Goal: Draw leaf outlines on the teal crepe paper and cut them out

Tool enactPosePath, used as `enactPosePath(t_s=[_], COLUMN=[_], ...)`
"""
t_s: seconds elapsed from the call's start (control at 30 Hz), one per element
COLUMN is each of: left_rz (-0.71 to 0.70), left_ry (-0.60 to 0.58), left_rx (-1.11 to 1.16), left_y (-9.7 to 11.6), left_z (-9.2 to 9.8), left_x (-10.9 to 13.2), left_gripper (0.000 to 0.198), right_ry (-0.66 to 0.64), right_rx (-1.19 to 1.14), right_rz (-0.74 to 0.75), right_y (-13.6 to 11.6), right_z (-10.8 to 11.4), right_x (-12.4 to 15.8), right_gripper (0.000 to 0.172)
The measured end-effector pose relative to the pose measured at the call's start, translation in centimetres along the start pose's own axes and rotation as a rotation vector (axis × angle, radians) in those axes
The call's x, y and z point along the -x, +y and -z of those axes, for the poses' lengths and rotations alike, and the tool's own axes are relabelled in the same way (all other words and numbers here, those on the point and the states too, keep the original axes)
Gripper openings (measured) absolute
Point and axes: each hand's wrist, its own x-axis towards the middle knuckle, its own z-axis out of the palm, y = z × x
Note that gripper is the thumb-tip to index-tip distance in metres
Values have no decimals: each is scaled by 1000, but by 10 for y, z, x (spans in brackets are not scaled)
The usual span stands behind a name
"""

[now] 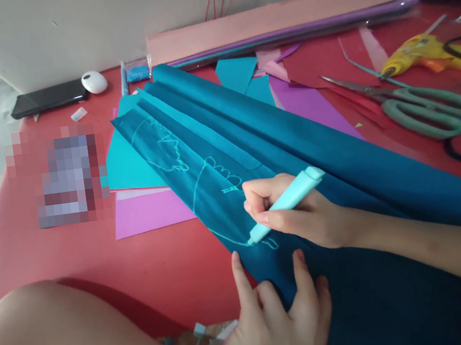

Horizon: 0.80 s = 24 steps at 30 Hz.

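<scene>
A long piece of teal-blue cloth [278,149] lies folded in pleats across the red surface [55,258], with pale outlines drawn on its left part. My right hand [299,209] is closed round a light mint marker [285,202], whose tip touches the cloth at the lower end of the drawn lines. My left hand [275,319] lies flat on the near edge of the cloth, fingers stretched out, just below the marker tip.
Cyan, pink and purple paper sheets [140,167] lie under and beside the cloth. Green-handled scissors [417,105] and a yellow glue gun [427,53] lie at the right. A black phone [48,97] and a white mouse [94,82] sit at the far left. Rolled sheets [280,33] line the wall.
</scene>
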Motion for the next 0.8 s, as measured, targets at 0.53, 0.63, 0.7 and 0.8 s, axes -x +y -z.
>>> enactPosePath(t_s=[0.53,0.63,0.7,0.8], left_rz=[-16,-24,-20,112], left_ry=[-17,4,12,20], left_rx=[-92,-71,-38,-83], left_y=[-3,-6,-13,-32], left_z=[1,4,8,10], left_x=[0,-1,-2,-1], left_gripper=[44,47,48,54], right_ry=[391,311,273,241], right_rx=[622,726,750,777], right_rz=[249,351,373,398], right_y=[13,19,22,22], right_z=[22,23,24,24], right_x=[8,10,10,9], right_gripper=[13,18,24,32])
